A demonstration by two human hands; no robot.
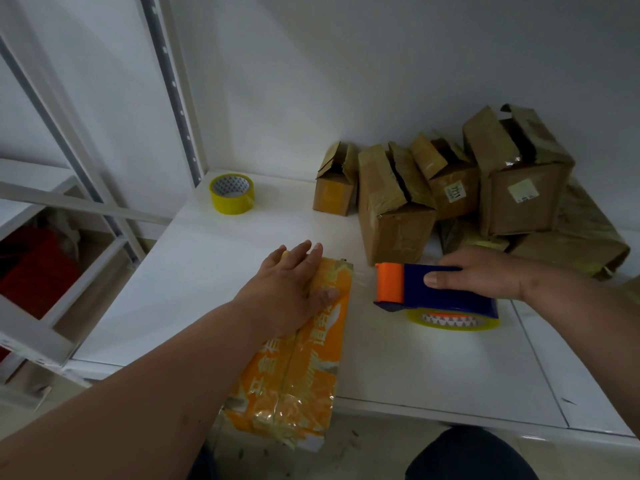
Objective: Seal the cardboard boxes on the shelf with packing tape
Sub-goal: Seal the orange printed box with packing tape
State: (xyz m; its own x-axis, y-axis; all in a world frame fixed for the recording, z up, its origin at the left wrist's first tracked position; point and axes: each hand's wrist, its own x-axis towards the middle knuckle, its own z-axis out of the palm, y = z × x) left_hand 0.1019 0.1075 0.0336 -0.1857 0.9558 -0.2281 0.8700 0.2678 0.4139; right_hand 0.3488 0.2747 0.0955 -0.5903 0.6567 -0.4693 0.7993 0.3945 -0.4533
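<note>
A long orange printed box (304,362), covered with clear tape, lies on the white shelf (433,368) and juts over its front edge. My left hand (291,289) presses flat on the box's far end, fingers straight. To the right, my right hand (485,275) grips a blue tape dispenser (440,289) with an orange front roller and a yellowish tape roll under it. The dispenser sits just right of the box's far end, a thin tape strand showing between them.
Several brown cardboard boxes (394,202), some with open flaps, are piled at the back right against the wall. A spare yellow tape roll (232,194) stands at the back left by the shelf upright (173,84). Red items (31,268) sit on a lower rack to the left.
</note>
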